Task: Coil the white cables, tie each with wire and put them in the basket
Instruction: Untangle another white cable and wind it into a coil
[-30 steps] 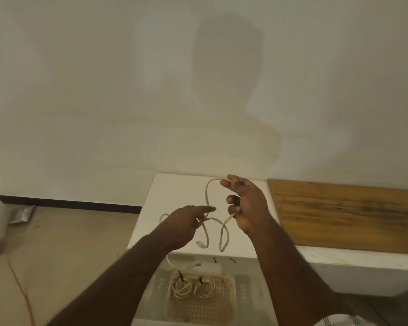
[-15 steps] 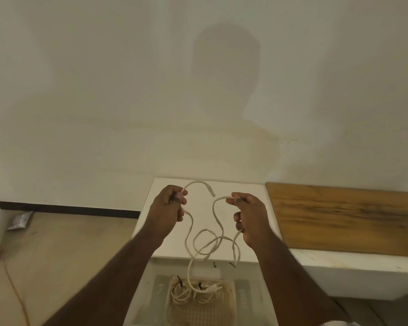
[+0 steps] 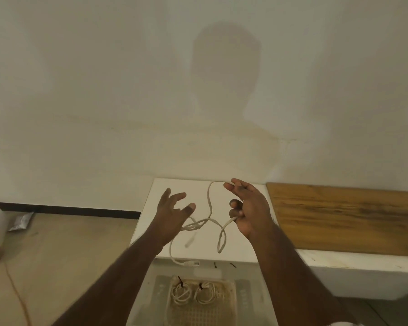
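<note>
Your right hand (image 3: 250, 208) is raised over the white rectangular tabletop (image 3: 174, 187) and grips the loose white cable (image 3: 209, 203): one stretch runs over the extended upper fingers, another is pinched in the curled lower fingers. From there the cable arcs up and drops in a slack loop in front of your palm, crosses itself in a tangle near the middle of the table, and trails down to the near edge, where a white plug end (image 3: 191, 263) lies. A second end hangs in the air below the tangle, blurred.

Your left hand (image 3: 172, 212) has its fingers spread and relaxed, holding nothing; the thumb and fingertips sit just beside the tangled part of the cable, and whether they touch it you cannot tell from this view.

Below the table edge sits the pale perforated plastic basket (image 3: 229, 300). Inside it lie two coiled white cables (image 3: 193, 295) side by side, each bound with a dark wire tie. Two short dark wire pieces (image 3: 223, 265) lie on the surface just beyond the basket. To the right of the white top lies a brown wooden board (image 3: 344, 217).
</note>
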